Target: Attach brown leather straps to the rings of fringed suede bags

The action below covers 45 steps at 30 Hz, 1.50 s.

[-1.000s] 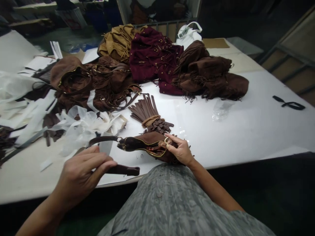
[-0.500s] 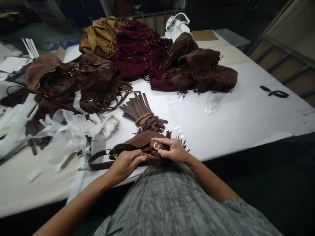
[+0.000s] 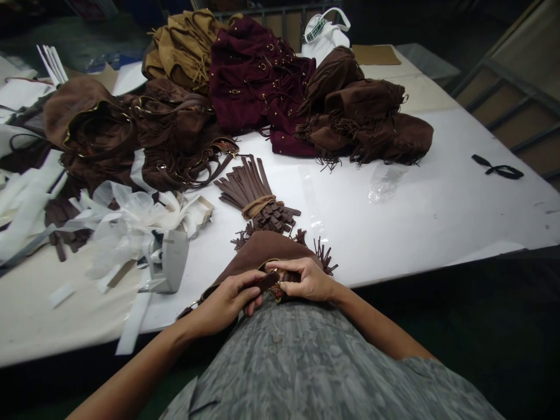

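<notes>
A brown fringed handbag (image 3: 262,248) lies at the table's front edge against my body, its zipped opening turned toward me. My left hand (image 3: 227,300) pinches a short dark brown strap (image 3: 268,282), its end pointing toward my other hand. At the bag's opening, my right hand (image 3: 310,280) is closed with thumb and forefinger around small gold hardware, apparently a ring, by the patterned lining. The strap's end meets this spot, but whether it passes through the ring cannot be made out. Just beyond the bag lies a tied bundle of brown strips (image 3: 258,198).
Brown bags (image 3: 170,137) are heaped at left, with maroon bags (image 3: 249,81), tan bags (image 3: 184,52) and more brown fringed bags (image 3: 363,116) behind. A grey tape dispenser (image 3: 172,259) and white scraps (image 3: 126,213) are left of the bag. A black strap (image 3: 499,168) lies far right.
My left hand has gone from the bag's rim to the short brown strap, bringing its end to my right hand. The bag has tipped toward me, its handle dropping toward the table edge.
</notes>
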Each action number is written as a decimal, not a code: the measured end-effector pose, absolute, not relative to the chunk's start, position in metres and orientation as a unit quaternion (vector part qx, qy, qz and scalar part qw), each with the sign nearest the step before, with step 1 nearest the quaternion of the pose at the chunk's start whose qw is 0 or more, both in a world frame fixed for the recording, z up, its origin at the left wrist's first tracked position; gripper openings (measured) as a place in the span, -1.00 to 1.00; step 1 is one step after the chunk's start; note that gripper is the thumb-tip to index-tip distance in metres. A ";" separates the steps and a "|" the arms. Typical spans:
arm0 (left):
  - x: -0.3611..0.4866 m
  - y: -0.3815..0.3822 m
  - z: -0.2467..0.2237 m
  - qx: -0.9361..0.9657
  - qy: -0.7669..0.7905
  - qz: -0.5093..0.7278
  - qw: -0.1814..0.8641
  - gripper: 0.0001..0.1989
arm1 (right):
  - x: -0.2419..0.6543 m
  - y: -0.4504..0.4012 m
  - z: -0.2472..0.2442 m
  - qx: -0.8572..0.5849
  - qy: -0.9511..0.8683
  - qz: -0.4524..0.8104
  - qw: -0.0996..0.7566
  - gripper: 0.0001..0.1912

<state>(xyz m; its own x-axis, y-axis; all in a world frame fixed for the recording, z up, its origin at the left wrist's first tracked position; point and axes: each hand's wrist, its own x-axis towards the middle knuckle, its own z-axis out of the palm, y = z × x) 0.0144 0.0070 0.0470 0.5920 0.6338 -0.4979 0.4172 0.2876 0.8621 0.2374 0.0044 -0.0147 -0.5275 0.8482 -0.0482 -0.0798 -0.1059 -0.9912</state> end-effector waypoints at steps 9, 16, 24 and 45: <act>0.015 0.008 0.046 0.612 0.428 0.054 0.663 -0.61 | 0.240 0.002 -0.016 -0.330 -0.576 0.645 0.378 -0.46; 0.019 0.005 0.042 0.602 0.421 0.043 0.677 -0.65 | 0.238 0.000 -0.018 -0.315 -0.629 0.607 0.369 -0.47; 0.022 0.005 0.043 0.611 0.415 0.049 0.672 -0.64 | 0.239 -0.002 -0.016 -0.309 -0.655 0.586 0.364 -0.47; 0.035 -0.029 0.022 0.460 0.591 0.267 0.607 -0.74 | 0.238 -0.004 -0.008 -0.235 -0.822 0.391 0.341 -0.41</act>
